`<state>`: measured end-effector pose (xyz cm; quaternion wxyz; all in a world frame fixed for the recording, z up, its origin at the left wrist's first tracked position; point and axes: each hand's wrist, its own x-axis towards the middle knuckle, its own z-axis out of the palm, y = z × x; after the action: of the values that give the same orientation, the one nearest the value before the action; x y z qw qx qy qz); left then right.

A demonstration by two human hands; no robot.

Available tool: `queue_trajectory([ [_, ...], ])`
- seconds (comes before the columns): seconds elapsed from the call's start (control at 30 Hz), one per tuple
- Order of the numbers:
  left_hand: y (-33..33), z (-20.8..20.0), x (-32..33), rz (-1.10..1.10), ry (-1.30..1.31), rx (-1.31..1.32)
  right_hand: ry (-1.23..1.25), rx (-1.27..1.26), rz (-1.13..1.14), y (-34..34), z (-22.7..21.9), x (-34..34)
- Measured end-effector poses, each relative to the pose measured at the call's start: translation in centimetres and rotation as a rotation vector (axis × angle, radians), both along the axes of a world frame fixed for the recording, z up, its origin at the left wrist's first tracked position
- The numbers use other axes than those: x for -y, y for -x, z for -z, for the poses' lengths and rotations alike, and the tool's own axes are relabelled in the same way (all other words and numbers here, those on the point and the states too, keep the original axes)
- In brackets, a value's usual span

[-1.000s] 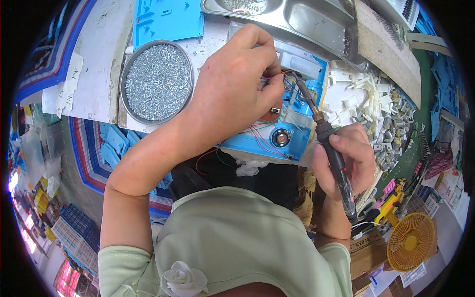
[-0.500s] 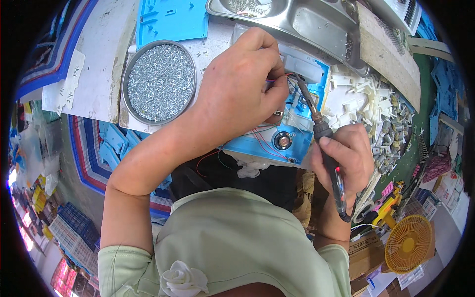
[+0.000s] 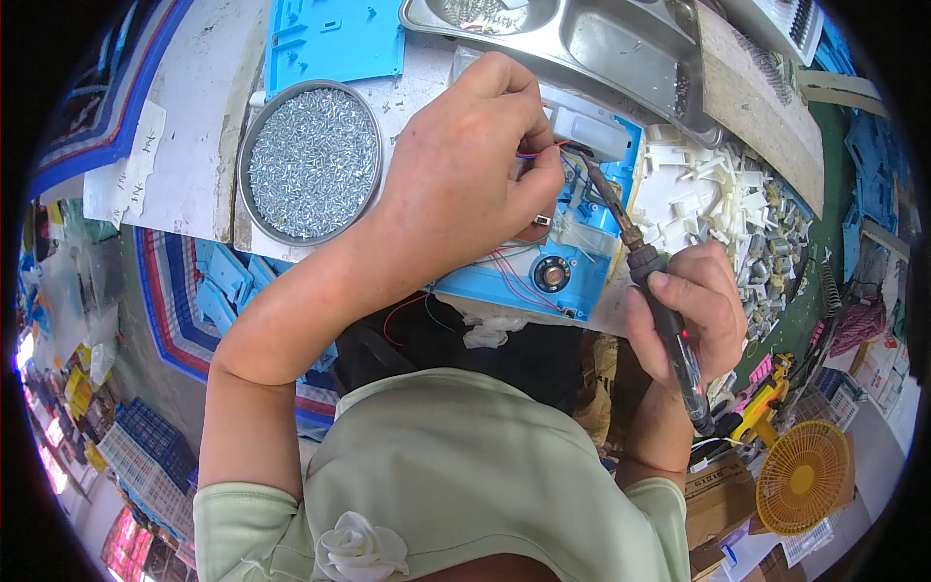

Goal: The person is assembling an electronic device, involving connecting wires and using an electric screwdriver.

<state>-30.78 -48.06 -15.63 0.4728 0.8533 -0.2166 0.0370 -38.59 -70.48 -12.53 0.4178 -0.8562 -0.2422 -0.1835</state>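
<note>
A blue plastic housing [image 3: 589, 301] lies open in front of me, with a small round speaker [image 3: 552, 274] and thin coloured wires in it. Over its left part is my left hand [image 3: 475, 160], thumb and forefinger pinched on a thin red wire [image 3: 555, 145]. My right hand [image 3: 693, 310] grips a black-handled soldering iron [image 3: 652, 276] like a pen. The iron's tip points up and left, close by the wire ends just right of my left fingertips. Whether tip and wire touch is too small to tell. My left hand hides part of the housing.
A round tin of small screws [image 3: 312, 163] stands left of my left hand. Behind are a blue plastic panel [image 3: 335, 44] and a metal compartment tray [image 3: 621, 48]. White plastic parts [image 3: 693, 184] and small metal parts [image 3: 766, 257] are heaped at right. A yellow fan [image 3: 801, 477] sits lower right.
My right hand and the soldering iron's handle have shifted slightly right and down, while the tip stays by the wires. My left hand keeps its pinch, almost unmoved.
</note>
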Motion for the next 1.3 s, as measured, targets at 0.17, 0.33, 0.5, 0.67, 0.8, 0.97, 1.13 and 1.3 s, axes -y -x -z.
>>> queue_trajectory([
  [0.17,-0.1,0.0,-0.1,0.012,-0.020,0.013,-0.025,-0.005,-0.018,-0.1,0.1,0.3],
  [0.33,-0.2,-0.1,-0.2,0.029,-0.007,0.008,-0.081,-0.021,-0.043,-0.3,0.1,0.9],
  [0.5,-0.2,-0.1,-0.2,0.032,-0.004,0.009,-0.094,-0.030,-0.038,-0.4,0.3,1.1],
  [0.67,-0.2,-0.1,-0.2,0.025,-0.007,0.015,-0.070,-0.020,-0.054,-0.7,0.1,0.9],
  [0.8,-0.1,-0.1,-0.2,0.022,0.000,-0.005,-0.061,-0.006,-0.062,-0.9,0.2,0.5],
  [0.97,-0.2,0.0,-0.1,0.018,0.009,0.009,-0.049,0.004,-0.053,-1.2,0.5,0.4],
  [1.13,-0.1,0.0,-0.1,0.015,0.005,0.023,-0.020,0.010,-0.057,-1.3,0.3,0.3],
  [1.3,-0.2,0.2,-0.1,0.009,0.003,0.030,-0.022,0.006,-0.056,-1.0,0.1,0.5],
])
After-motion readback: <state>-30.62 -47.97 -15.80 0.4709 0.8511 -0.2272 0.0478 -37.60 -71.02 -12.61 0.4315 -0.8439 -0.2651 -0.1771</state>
